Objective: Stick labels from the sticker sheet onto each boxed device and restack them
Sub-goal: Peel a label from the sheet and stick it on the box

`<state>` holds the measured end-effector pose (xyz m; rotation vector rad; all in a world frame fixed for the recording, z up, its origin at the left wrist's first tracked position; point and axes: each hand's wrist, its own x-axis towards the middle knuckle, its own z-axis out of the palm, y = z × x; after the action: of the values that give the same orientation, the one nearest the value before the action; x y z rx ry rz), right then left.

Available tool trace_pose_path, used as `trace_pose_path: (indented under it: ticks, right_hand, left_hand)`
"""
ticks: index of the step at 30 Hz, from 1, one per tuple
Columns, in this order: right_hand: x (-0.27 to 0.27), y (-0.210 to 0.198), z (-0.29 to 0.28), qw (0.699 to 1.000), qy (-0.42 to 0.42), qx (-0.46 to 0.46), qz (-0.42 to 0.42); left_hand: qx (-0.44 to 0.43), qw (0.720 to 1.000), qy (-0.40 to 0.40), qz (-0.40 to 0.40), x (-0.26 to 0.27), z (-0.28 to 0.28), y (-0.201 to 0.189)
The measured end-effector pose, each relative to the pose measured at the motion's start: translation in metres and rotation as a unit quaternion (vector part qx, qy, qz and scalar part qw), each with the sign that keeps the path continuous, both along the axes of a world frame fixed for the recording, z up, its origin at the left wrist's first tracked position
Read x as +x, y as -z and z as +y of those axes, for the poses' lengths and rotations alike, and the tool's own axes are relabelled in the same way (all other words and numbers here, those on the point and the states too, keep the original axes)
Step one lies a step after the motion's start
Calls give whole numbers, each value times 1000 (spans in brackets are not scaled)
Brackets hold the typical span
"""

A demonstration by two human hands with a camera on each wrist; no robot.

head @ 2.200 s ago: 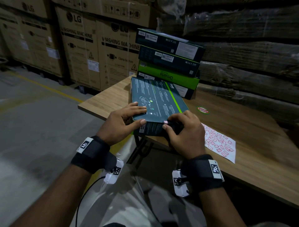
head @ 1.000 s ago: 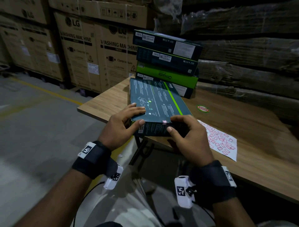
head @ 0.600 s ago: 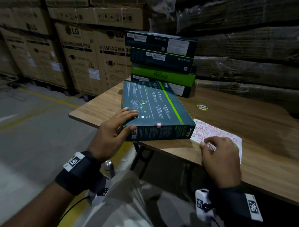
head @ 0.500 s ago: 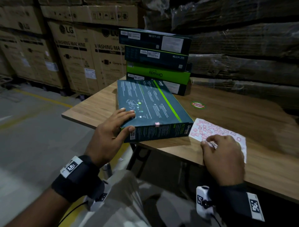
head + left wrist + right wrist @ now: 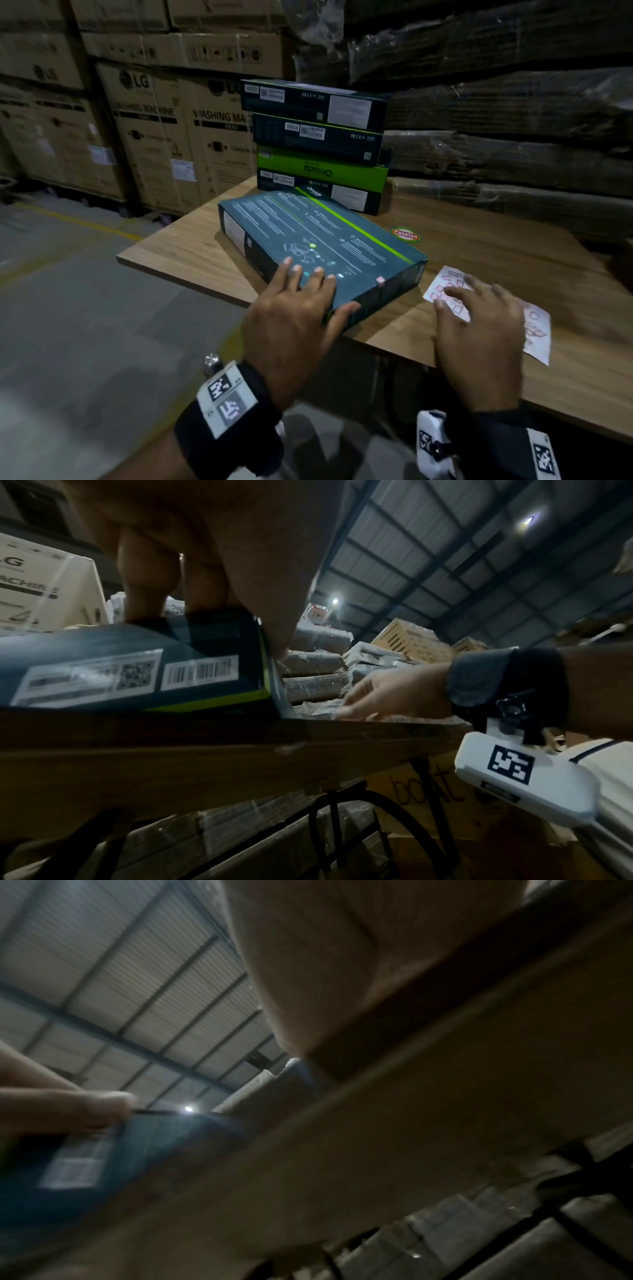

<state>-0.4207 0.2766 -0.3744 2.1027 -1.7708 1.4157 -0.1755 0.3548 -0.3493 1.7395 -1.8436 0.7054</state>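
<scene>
My right hand (image 5: 479, 329) has left the box (image 5: 342, 240) for the sticker sheet (image 5: 537, 325) — fingers spread, empty — so I expect another sticker, while my left hand (image 5: 291, 318) lies flat, steadying the box on the tabletop (image 5: 496, 240).

Black wristbands (image 5: 255, 445), white coded tags (image 5: 227, 399); white camera pods (image 5: 432, 445) under wrists.

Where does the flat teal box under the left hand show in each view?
Head: teal box centre, flat on the table, left hand on its near corner.
Left wrist: teal box left of centre, barcoded end showing.
Right wrist: teal box lower left, blurred.
Shared landmark: the table's wooden front edge.
</scene>
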Motion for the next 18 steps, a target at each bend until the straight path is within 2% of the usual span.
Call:
trace_pose_path:
  ticks: [3, 5, 7, 9, 13, 16, 18]
  right_hand:
    - [25, -19, 18, 988, -119, -54, -83]
    - [44, -24, 29, 977, -194, -39, -84]
    - [58, -19, 34, 970, -234, -33, -54]
    - [66, -14, 37, 976, -216, -33, -16]
    - [73, -17, 47, 987, -153, -16, 47]
    - [81, -16, 49, 988, -137, -16, 73]
    - [81, -13, 47, 987, -149, -22, 62]
  left_hand:
    - [22, 999, 21, 9, -11, 3, -10]
    - [14, 997, 55, 58, -4, 5, -18]
    - [20, 990, 65, 123, 16, 0, -27]
    - [60, 986, 44, 148, 40, -11, -36]
    - [148, 984, -50, 88, 79, -34, -27]
    - [134, 982, -58, 119, 81, -38, -15]
    - [123, 985, -58, 105, 76, -38, -13]
